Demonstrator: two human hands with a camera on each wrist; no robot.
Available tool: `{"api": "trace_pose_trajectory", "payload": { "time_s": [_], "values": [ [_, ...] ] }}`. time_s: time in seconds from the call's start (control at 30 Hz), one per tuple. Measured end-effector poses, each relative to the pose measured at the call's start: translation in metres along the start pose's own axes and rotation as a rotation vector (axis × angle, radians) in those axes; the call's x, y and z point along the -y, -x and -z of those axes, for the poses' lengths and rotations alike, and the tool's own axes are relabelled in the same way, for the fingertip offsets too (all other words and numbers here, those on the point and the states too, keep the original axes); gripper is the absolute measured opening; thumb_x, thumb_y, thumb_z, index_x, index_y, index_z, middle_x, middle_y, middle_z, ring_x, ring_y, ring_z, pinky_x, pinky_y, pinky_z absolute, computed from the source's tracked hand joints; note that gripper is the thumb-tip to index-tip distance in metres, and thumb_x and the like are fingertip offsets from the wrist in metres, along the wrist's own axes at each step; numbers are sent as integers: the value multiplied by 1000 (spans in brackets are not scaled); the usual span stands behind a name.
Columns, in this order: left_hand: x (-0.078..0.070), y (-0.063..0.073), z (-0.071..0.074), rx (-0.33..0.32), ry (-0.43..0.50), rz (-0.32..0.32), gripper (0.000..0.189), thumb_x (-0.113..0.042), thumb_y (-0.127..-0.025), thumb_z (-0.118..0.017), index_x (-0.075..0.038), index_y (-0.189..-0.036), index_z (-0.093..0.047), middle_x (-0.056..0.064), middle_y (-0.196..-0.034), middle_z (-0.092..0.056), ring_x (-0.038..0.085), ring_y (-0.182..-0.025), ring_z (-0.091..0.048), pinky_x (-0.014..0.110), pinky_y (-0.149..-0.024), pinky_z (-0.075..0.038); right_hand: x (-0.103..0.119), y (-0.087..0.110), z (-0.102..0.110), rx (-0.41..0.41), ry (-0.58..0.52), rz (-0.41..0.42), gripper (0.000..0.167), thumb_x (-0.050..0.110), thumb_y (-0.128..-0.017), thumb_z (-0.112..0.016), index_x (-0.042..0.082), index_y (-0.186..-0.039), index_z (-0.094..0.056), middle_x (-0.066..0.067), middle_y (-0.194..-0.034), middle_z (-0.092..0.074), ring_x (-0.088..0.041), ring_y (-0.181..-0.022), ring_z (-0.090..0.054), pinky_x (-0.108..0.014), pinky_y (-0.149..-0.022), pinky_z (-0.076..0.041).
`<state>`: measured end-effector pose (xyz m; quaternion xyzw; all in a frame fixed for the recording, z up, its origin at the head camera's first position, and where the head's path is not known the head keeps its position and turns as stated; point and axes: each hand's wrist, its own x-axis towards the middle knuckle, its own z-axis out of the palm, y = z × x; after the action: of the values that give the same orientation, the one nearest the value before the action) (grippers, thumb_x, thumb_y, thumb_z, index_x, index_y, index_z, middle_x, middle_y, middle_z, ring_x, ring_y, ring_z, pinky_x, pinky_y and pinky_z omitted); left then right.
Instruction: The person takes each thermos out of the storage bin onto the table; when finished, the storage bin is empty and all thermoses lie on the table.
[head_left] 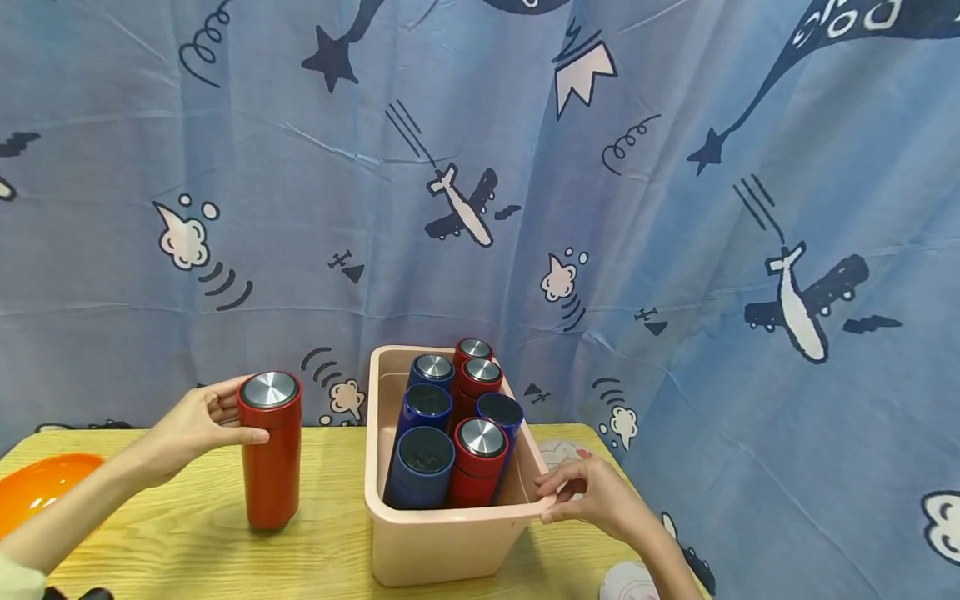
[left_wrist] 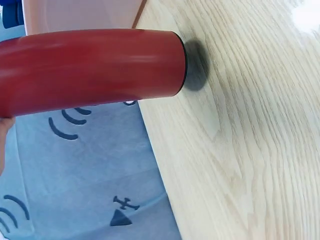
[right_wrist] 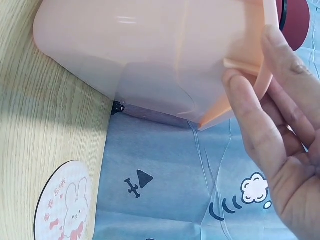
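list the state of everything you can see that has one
held red flask, upright, silver top up
left hand, gripping that flask near its top
box, open-topped, upright on the table
right hand, pinching the rim
three red flasks, standing inside, silver tops up
four blue flasks, standing inside
orange bowl, on the table, partly out of frame
curtain, hanging, creased
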<state>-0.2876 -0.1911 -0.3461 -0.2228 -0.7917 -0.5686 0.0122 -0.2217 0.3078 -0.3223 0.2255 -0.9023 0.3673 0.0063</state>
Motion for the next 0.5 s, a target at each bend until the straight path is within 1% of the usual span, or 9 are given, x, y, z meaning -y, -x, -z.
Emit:
{"api": "trace_pose_trajectory", "payload": {
  "time_s": [0.07,0.2,0.23,0.27,0.3,0.43,0.5],
  "values": [
    [3,-2,-1,21,19,2,82,-6,-82,-74,14,-144,-25,31,-131,-50,-9,-101,-55,18,-82,-50,0,0,0,2,-15,-9,26,13,-67,-85,-1,-87,-75,-10,-93,-72,-8,-67,-66,-65,-107,-6],
    [8,-8,-2,66,47,11,85,-6,-81,-75,16,-143,-22,35,-133,-46,-10,-102,-53,20,-84,-51,0,1,-1,1,-36,-14,25,11,-67,-84,-1,-87,-75,-12,-94,-72,-9,-68,-67,-65,-107,-5],
    [9,-9,-1,76,53,9,85,-6,-81,-75,17,-143,-22,35,-134,-45,-10,-102,-53,20,-84,-51,0,1,-2,1,-34,-17,26,12,-68,-84,-1,-88,-75,-11,-94,-72,-9,-68,-67,-64,-107,-8],
    [10,-11,-1,84,59,5,85,-6,-81,-75,17,-143,-22,35,-133,-46,-9,-102,-54,20,-84,-51,0,1,-2,0,-35,-16,26,12,-68,-84,-1,-88,-75,-11,-94,-72,-9,-68,-67,-63,-108,-8],
    [11,-12,0,92,69,-2,85,-6,-81,-75,17,-143,-21,35,-133,-46,-8,-102,-55,20,-84,-51,0,1,-2,1,-28,-15,26,12,-68,-84,-1,-88,-75,-11,-94,-72,-9,-67,-67,-59,-109,-13],
    [16,-21,0,111,93,-20,83,-4,-81,-74,18,-142,-22,31,-129,-52,-5,-102,-58,19,-84,-50,1,1,-3,-4,-14,-14,25,13,-68,-84,0,-88,-75,-9,-94,-72,-8,-66,-67,-55,-108,-16],
    [19,-26,-1,112,101,-20,83,-4,-80,-74,18,-142,-23,25,-127,-56,-4,-102,-58,19,-84,-50,1,1,-2,-6,-6,-14,25,13,-68,-84,0,-88,-75,-8,-93,-72,-8,-66,-67,-55,-107,-19]
  ]
}}
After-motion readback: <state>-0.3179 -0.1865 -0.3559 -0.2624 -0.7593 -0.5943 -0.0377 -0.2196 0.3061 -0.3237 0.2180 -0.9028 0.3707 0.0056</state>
